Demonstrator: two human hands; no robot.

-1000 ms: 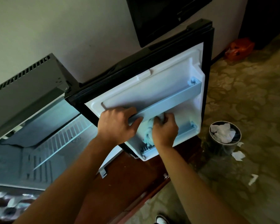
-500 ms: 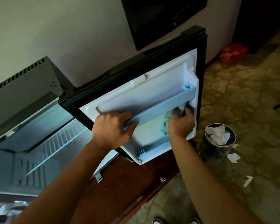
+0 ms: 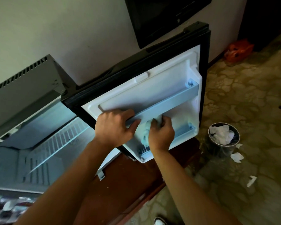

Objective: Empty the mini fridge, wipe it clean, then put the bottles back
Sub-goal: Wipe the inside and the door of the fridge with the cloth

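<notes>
Both hands at frame centre: left hand point(image 3: 114, 127) grips door shelf rail point(image 3: 165, 105); right hand point(image 3: 161, 135) clutches cloth point(image 3: 145, 132) on door liner point(image 3: 182, 117) under it. Advice: brace door, wipe corners. Fridge cavity point(image 3: 39, 143) left, no bottles inside

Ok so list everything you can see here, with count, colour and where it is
Black mini fridge: one, open, left.
White-lined fridge door: one, swung open, centre.
Pale door shelf rail: one, across the door.
White wire shelf: one, inside the fridge.
Pale crumpled cloth: one, against the door lining.
Round bin: one, on the floor at right, white paper inside.
White paper scraps: several, on the floor by the bin.
Orange bag: one, far right by the wall.
Black screen: one, on the wall.
Left hand: grips the rail.
Right hand: holds the cloth.
</notes>
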